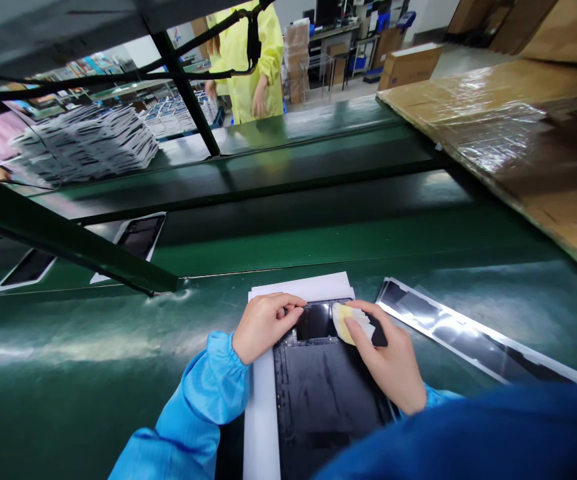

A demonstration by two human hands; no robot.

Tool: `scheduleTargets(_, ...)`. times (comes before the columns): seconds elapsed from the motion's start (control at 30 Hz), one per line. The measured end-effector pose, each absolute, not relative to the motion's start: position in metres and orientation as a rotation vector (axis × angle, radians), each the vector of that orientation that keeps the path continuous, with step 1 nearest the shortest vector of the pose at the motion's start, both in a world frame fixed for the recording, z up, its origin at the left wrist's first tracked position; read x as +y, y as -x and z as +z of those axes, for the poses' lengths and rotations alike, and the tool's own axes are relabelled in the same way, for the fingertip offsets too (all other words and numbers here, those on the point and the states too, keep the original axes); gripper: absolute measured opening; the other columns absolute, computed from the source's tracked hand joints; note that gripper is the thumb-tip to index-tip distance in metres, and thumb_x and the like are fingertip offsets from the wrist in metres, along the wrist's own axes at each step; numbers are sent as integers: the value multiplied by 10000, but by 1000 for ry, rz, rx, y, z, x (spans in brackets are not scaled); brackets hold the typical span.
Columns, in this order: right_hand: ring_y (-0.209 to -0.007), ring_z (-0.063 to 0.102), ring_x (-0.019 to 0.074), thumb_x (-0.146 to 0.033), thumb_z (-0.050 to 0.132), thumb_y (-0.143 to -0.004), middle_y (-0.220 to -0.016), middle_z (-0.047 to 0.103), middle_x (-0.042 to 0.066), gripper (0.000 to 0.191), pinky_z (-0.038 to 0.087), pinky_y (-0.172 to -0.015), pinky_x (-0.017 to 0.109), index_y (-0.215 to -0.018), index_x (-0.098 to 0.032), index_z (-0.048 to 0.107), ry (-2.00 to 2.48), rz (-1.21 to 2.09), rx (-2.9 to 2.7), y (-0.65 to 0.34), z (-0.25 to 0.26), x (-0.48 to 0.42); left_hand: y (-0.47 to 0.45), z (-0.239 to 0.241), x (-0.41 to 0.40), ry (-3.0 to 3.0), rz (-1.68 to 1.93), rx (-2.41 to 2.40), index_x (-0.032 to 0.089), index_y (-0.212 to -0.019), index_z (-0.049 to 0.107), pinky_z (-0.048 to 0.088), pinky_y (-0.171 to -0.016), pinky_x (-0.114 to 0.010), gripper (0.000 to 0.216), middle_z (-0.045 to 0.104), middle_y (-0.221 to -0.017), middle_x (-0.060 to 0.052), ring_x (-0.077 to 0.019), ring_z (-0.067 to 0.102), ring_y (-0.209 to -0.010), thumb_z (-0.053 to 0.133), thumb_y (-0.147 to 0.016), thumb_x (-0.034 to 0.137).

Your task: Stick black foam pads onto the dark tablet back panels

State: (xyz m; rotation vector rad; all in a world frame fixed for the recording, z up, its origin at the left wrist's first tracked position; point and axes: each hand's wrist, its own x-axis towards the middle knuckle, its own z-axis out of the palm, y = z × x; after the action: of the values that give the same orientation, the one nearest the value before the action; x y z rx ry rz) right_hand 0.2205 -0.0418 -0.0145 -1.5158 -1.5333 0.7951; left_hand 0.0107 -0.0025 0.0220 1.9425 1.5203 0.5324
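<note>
A black flat panel (323, 387) lies on a white sheet (261, 413) on the green bench in front of me. My left hand (263, 323) rests curled at the panel's top left corner, fingertips pressed on its edge. My right hand (388, 360) presses a small pale yellow cloth (346, 320) onto the panel's upper right part, fingers closed on the cloth. Both arms wear blue sleeves.
A long glossy black strip with white edges (468, 337) lies to the right. Two dark panels (138, 240) lie on the green conveyor behind a slanting green frame bar (63, 240). Stacked trays (88, 140) and a person in a yellow coat (248, 60) stand across; wrapped cardboard (518, 127) at right.
</note>
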Motion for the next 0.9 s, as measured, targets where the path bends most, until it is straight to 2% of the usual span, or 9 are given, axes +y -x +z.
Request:
scheduleTargets(0.4,-428,552,116,-365,528,-872,-855,727,-20,190,470,-463,233,-1006,-249,594,1505,743,-1554,-221,-16,-42,-10,22,-2,-1938,543,1512,217,-926,749,419,-602,-208,200,667,-668,31,-96,522,-545,576,-827,218)
scheduleTargets(0.9,-397,527,102,-352,532,-872,-766,717,-34,179,456,-428,207,-983,-234,609,1473,702,-1561,-220,-15,-41,-11,18,-2,-1945,548,1508,228,-928,748,414,-599,-204,191,662,-661,41,-91,516,-538,585,-828,222)
